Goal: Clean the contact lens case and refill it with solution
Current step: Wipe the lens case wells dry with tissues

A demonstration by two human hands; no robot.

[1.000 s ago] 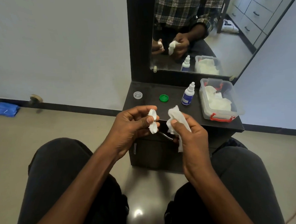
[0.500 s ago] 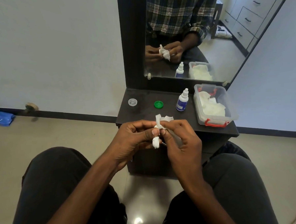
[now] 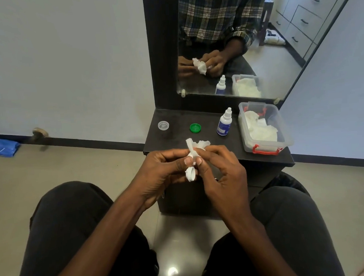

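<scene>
While the left grip [image 3: 166, 172] pinches the lens case [image 3: 190, 173], the right grip [image 3: 222, 169] presses tissue [image 3: 195, 146] into it.

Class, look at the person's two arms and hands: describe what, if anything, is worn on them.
Both forearms are bare, and the left hand and right hand wear no gloves. No watch or bracelet shows. The mirror shows a checked shirt with the sleeve rolled up above the wrist.

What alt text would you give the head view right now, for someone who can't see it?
The left hand holds a white contact lens case while the right hand presses a tissue into it. On the dark table behind stand a clear cap, green cap, solution bottle and tissue box.
</scene>
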